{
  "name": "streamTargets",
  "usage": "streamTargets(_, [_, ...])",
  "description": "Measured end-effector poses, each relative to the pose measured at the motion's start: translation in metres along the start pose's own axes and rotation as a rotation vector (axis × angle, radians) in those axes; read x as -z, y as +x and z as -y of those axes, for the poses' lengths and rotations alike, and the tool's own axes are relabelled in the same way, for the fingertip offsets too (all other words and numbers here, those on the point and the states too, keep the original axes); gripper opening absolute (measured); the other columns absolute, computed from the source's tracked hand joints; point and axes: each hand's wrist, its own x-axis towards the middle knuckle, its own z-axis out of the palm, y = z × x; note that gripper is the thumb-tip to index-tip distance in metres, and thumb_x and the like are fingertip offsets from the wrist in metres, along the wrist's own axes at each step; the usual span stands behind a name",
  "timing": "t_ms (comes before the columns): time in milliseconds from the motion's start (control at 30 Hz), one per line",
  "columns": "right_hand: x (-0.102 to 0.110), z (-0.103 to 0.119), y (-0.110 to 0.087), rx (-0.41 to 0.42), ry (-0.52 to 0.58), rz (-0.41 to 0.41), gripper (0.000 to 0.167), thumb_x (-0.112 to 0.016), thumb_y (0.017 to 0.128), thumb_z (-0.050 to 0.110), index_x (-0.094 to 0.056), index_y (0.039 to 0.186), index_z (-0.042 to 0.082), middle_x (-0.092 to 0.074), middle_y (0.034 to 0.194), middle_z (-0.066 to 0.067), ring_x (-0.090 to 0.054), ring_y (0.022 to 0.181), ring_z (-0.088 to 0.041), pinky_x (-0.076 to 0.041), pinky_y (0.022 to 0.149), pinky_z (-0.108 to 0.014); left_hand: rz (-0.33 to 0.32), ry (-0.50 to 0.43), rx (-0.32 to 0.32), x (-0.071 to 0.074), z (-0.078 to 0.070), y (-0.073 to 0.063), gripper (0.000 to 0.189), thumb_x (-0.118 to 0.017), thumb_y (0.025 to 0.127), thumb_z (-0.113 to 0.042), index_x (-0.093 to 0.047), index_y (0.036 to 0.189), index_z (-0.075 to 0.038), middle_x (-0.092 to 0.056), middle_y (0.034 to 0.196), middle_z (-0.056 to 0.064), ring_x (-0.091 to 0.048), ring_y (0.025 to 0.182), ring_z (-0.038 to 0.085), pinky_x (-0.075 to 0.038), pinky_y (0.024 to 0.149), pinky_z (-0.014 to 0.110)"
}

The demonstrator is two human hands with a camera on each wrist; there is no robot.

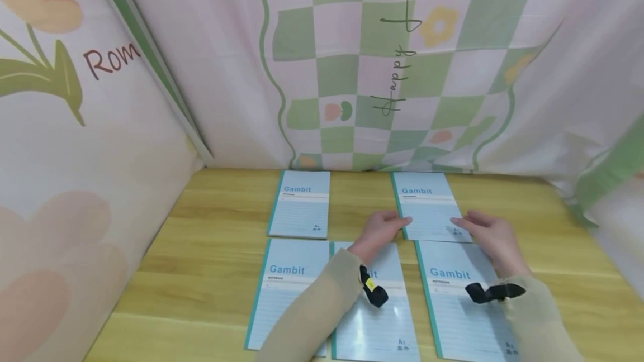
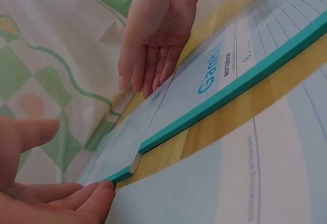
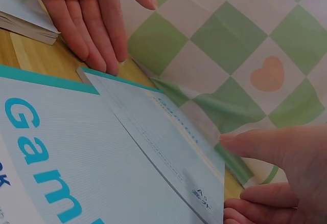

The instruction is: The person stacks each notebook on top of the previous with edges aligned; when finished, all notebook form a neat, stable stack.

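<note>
A pale blue Gambit notebook (image 1: 427, 205) with a teal spine lies flat at the back right of the table. My left hand (image 1: 380, 232) is at its spine side; in the left wrist view the fingertips (image 2: 104, 191) touch the spine near the lower corner, with the thumb raised apart. Along the opposite edge is my right hand (image 1: 495, 239), its thumb (image 3: 237, 143) above the edge and its other fingers low beside the notebook. Neither hand curls round it. Just in front lies another Gambit notebook (image 1: 453, 295), partly hidden by the right wrist.
Another notebook (image 1: 302, 205) lies at the back left. Two more, a front left notebook (image 1: 282, 295) and a front middle notebook (image 1: 374, 323), are partly covered by the left sleeve. A checkered curtain (image 1: 382, 71) hangs along the back edge of the wooden table (image 1: 176, 272).
</note>
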Motion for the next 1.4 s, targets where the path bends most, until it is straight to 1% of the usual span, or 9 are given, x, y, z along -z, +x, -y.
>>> streamTargets(200, [0.000, -0.001, 0.000, -0.010, 0.009, 0.006, 0.107, -0.064, 0.089, 0.068, -0.024, 0.159, -0.001, -0.033, 0.156, -0.031, -0.029, 0.142, -0.051, -0.031, 0.109, -0.067, -0.017, -0.032, -0.002, -0.004, -0.001, -0.003, 0.065, -0.075, 0.091, -0.045, -0.057, 0.143, -0.011, -0.060, 0.137, 0.001, -0.054, 0.128, 0.021, -0.042, 0.109, 0.043])
streamTargets(300, [0.000, -0.003, 0.000, -0.009, 0.008, 0.004, 0.106, -0.064, 0.089, 0.068, -0.024, 0.159, -0.001, -0.035, 0.155, -0.031, -0.030, 0.142, -0.051, -0.031, 0.109, -0.067, -0.022, -0.036, -0.012, -0.005, -0.001, -0.003, 0.063, -0.075, 0.091, -0.045, -0.059, 0.140, -0.008, -0.062, 0.131, 0.005, -0.056, 0.123, 0.023, -0.045, 0.106, 0.044])
streamTargets(533, [-0.001, -0.006, 0.001, -0.010, 0.010, 0.000, 0.105, -0.064, 0.089, 0.068, -0.025, 0.159, 0.000, -0.026, 0.160, -0.029, -0.025, 0.144, -0.052, -0.030, 0.109, -0.068, -0.040, -0.100, -0.013, -0.008, 0.001, 0.003, 0.070, -0.076, 0.092, -0.038, -0.051, 0.148, -0.004, -0.060, 0.138, 0.008, -0.056, 0.126, 0.022, -0.044, 0.108, 0.043])
streamTargets(633, [0.000, -0.006, 0.001, -0.010, 0.006, 0.002, 0.105, -0.064, 0.089, 0.069, -0.026, 0.159, 0.001, -0.026, 0.160, -0.028, -0.024, 0.144, -0.052, -0.029, 0.109, -0.068, -0.054, -0.122, -0.014, -0.010, 0.001, 0.007, 0.061, -0.077, 0.093, -0.031, -0.056, 0.142, -0.002, -0.064, 0.130, 0.008, -0.061, 0.117, 0.021, -0.046, 0.106, 0.042])
streamTargets(733, [0.000, -0.005, 0.002, -0.011, 0.002, 0.005, 0.106, -0.064, 0.088, 0.070, -0.027, 0.158, 0.001, -0.027, 0.160, -0.028, -0.024, 0.144, -0.052, -0.029, 0.110, -0.068, -0.065, -0.140, -0.006, -0.013, 0.000, 0.010, 0.048, -0.076, 0.093, -0.025, -0.063, 0.134, -0.001, -0.069, 0.115, 0.004, -0.065, 0.105, 0.017, -0.049, 0.102, 0.040])
streamTargets(867, [0.000, -0.003, 0.001, -0.011, -0.008, 0.008, 0.106, -0.063, 0.088, 0.071, -0.027, 0.158, 0.000, -0.027, 0.160, -0.029, -0.024, 0.144, -0.052, -0.028, 0.110, -0.068, -0.046, -0.177, 0.014, -0.018, -0.002, 0.013, 0.035, -0.075, 0.094, -0.015, -0.069, 0.125, -0.001, -0.071, 0.101, 0.002, -0.068, 0.093, 0.016, -0.055, 0.093, 0.038])
streamTargets(1100, [0.001, 0.001, 0.002, -0.021, 0.009, 0.014, 0.105, -0.064, 0.088, 0.070, -0.027, 0.159, 0.002, -0.028, 0.160, -0.027, -0.022, 0.145, -0.050, -0.027, 0.111, -0.068, -0.002, -0.321, 0.016, -0.027, -0.003, 0.017, 0.034, -0.070, 0.093, 0.002, -0.065, 0.126, 0.005, -0.069, 0.096, 0.012, -0.071, 0.087, 0.024, -0.060, 0.078, 0.032])
streamTargets(1267, [0.001, 0.000, 0.005, -0.012, 0.017, 0.017, 0.099, -0.061, 0.091, 0.068, -0.027, 0.159, 0.004, -0.024, 0.161, -0.027, -0.021, 0.146, -0.051, -0.025, 0.111, -0.068, 0.000, -0.366, 0.006, -0.026, -0.004, 0.018, 0.039, -0.069, 0.093, 0.005, -0.060, 0.130, 0.008, -0.068, 0.097, 0.014, -0.071, 0.088, 0.027, -0.060, 0.078, 0.031])
streamTargets(1400, [0.001, -0.001, 0.007, -0.014, 0.019, 0.024, 0.093, -0.057, 0.095, 0.066, -0.029, 0.158, 0.004, -0.026, 0.160, -0.028, -0.022, 0.145, -0.051, -0.026, 0.111, -0.068, 0.022, -0.378, -0.007, -0.023, -0.004, 0.015, 0.039, -0.067, 0.093, 0.004, -0.059, 0.132, 0.008, -0.067, 0.099, 0.013, -0.071, 0.090, 0.026, -0.060, 0.080, 0.032])
